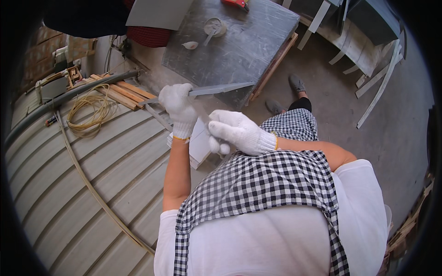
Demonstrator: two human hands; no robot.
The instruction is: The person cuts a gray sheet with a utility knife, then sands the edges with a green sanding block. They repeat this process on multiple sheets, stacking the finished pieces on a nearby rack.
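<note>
My left hand (177, 105), in a white knit glove, is closed around a long narrow grey metal strip (223, 89). The strip's right end reaches over the edge of a metal-topped table (248, 50). My right hand (241, 133), gloved the same way, is just right of and nearer than the left one. Its fingers are curled round a thin flat blade-like piece (199, 109) that slants up to the strip. That piece is smeared, so its exact kind is unclear. Below my hands stands a stack of white flat pieces (200, 143), partly hidden by them.
On the table sit a round tub (215, 26) with a flat stick in it, a small white item (190, 45) and a red tool (237, 3). Ribbed panelling (101, 170) at left bears coiled hose (94, 110) and wooden strips (122, 94). Metal strips (380, 87) jut out at right.
</note>
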